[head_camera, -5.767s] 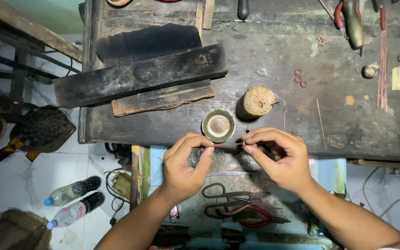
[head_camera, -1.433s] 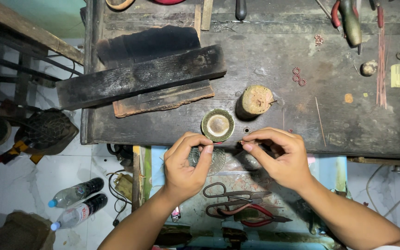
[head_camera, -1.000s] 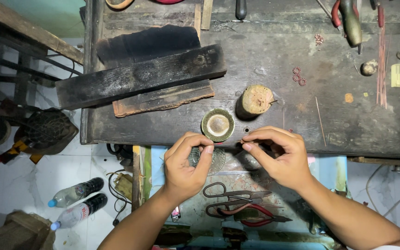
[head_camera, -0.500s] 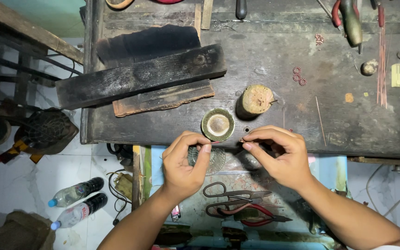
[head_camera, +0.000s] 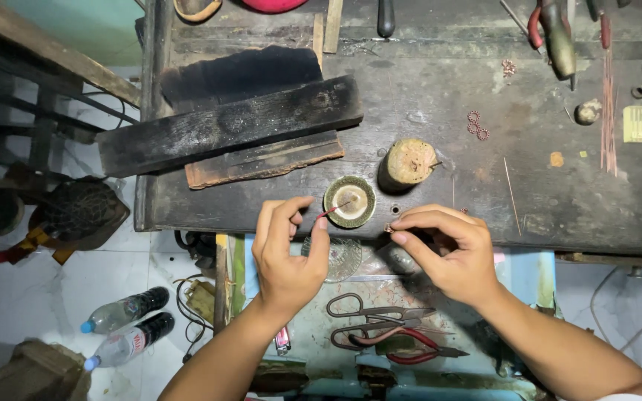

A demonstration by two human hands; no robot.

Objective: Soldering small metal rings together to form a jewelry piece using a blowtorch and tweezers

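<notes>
My left hand [head_camera: 285, 252] pinches a thin red-handled stick [head_camera: 334, 210] whose tip reaches into a small round dish [head_camera: 350, 201] of pale paste at the workbench's front edge. My right hand [head_camera: 451, 252] holds a tiny coppery piece [head_camera: 389, 228] between thumb and forefinger, just right of the dish. A short wooden stump [head_camera: 408, 161] stands behind the dish. A clear glass dish [head_camera: 343, 256] lies below, between my hands.
Charred wooden blocks [head_camera: 232, 126] lie at the bench's left. Small copper rings [head_camera: 475, 126], thin copper wires [head_camera: 608, 104] and pliers [head_camera: 551, 30] are at the right. Scissors and red-handled pliers [head_camera: 388, 334] rest on a lower shelf. Two plastic bottles [head_camera: 124, 327] lie on the floor.
My left hand has pulled away from the right and moved the red stick's tip into the round dish. The right hand stays put with the small piece.
</notes>
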